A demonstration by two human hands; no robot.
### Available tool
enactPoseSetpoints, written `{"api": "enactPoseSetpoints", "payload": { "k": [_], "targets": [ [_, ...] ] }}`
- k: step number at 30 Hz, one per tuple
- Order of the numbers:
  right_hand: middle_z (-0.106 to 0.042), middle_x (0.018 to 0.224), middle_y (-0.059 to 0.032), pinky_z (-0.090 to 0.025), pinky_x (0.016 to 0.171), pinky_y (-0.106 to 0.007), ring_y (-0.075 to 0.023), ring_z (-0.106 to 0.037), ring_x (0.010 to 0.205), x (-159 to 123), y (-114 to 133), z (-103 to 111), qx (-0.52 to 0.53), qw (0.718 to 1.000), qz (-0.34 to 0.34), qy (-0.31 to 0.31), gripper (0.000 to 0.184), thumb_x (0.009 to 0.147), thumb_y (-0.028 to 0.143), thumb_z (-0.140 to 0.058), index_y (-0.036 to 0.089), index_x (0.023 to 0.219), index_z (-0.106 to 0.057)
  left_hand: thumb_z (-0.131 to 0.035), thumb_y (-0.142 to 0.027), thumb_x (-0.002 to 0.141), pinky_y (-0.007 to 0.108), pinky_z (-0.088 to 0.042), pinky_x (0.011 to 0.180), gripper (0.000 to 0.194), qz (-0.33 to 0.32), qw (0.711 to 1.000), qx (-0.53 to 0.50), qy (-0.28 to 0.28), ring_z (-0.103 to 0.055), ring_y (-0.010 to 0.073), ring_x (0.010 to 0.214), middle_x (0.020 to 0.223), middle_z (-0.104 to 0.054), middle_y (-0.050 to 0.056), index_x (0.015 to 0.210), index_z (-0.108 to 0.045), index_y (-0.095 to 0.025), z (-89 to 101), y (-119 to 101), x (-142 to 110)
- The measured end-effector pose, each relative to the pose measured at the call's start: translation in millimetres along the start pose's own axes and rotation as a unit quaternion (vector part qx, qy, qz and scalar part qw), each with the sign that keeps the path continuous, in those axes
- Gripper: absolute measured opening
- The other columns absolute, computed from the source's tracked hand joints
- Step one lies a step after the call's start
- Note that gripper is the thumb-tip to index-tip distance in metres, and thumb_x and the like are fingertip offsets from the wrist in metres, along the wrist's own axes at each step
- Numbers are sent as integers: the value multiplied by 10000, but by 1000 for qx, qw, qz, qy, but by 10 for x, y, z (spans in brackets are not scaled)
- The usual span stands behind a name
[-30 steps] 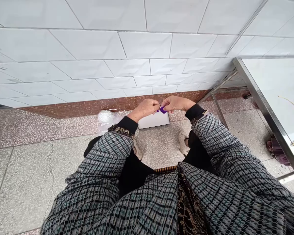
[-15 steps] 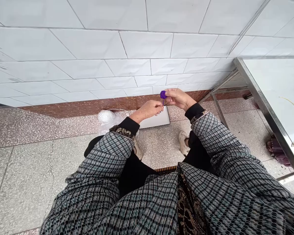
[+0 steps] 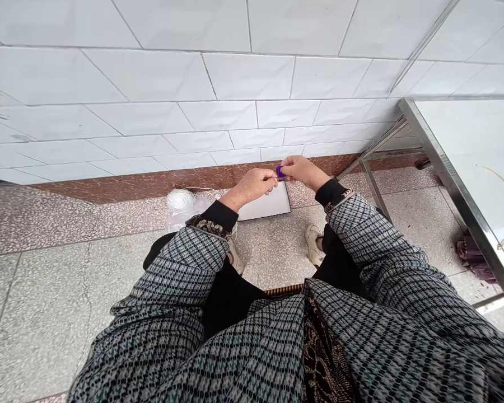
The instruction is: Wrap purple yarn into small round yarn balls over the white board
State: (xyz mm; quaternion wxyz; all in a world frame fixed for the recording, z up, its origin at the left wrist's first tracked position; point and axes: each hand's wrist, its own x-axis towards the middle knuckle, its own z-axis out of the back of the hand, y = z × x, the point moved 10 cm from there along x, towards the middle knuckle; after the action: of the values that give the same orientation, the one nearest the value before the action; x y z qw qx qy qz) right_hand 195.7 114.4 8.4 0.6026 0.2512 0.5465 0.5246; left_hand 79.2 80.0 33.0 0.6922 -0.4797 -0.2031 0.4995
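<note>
White cord in a round ball (image 3: 180, 200) lies leftmost, by clear crinkled plastic (image 3: 187, 217). Left hand (image 3: 254, 183): fingers closed; from my remote view, cannot tell on what. Beneath, shallow white rectangular tray, dark-edged (image 3: 266, 206). Small purple piece, apparently yarn (image 3: 279, 172), sits between both hands, pinched by right hand (image 3: 299, 169). My judgement: light grip, fingertips close together, piece kept unsquashed, left hand steady, work turned for clear sight.
</note>
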Motion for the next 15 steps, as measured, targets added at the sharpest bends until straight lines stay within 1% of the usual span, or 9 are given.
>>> {"api": "enactPoseSetpoints", "payload": {
  "k": [1,3,6,8,10,12,13,15],
  "targets": [
    [-534,478,46,-333,438,-200,-92,-435,437,4,-11,-4,54,999,-9,-2,280,889,-45,-617,188,745,-563,-552,-92,851,253,-432,619,247,-5,1000,-4,6,-571,123,560,570,-578,-11,627,-597,-188,-28,-4,1],
    [-549,493,46,-322,426,-169,-85,-453,445,3,-13,-45,137,990,-19,19,233,930,-32,-589,173,818,-588,-558,-97,852,250,-433,609,237,-8,1000,-6,18,-564,123,554,565,-577,-12,638,-607,-188,-81,6,5],
    [-574,529,38,-301,414,-140,-70,-474,472,-20,49,-131,209,973,-10,92,189,963,8,-593,155,846,-607,-561,-99,857,251,-441,606,241,2,1000,-4,30,-566,126,563,579,-584,-4,638,-612,-186,-129,43,9],
    [-579,547,41,-290,411,-135,-60,-468,481,-55,111,-177,219,964,8,151,159,962,58,-648,153,839,-611,-574,-104,851,255,-447,610,227,14,999,-2,41,-577,131,579,597,-598,2,644,-626,-183,-146,64,8],
    [-577,552,49,-295,416,-138,-56,-459,481,-107,150,-211,192,960,24,203,130,938,96,-707,150,850,-627,-589,-113,844,259,-444,609,201,27,998,6,51,-577,133,580,605,-606,3,665,-653,-178,-143,84,5],
    [-586,553,49,-314,428,-147,-55,-457,478,-157,142,-236,129,963,29,234,115,909,84,-727,144,849,-649,-597,-125,840,263,-430,602,178,37,998,20,44,-565,131,565,597,-602,-1,689,-674,-176,-94,100,8],
    [-592,555,46,-321,434,-152,-54,-458,477,-176,120,-245,86,967,27,240,122,891,56,-728,140,834,-660,-593,-127,838,264,-419,596,182,39,998,28,33,-558,130,557,591,-599,-2,679,-668,-176,-52,106,12],
    [-600,557,43,-331,439,-163,-53,-466,476,-192,61,-247,-7,972,18,232,166,849,-14,-721,134,789,-675,-575,-118,827,263,-399,589,212,33,999,38,4,-556,127,558,584,-595,-1,631,-626,-180,33,102,21]
  ]
}}
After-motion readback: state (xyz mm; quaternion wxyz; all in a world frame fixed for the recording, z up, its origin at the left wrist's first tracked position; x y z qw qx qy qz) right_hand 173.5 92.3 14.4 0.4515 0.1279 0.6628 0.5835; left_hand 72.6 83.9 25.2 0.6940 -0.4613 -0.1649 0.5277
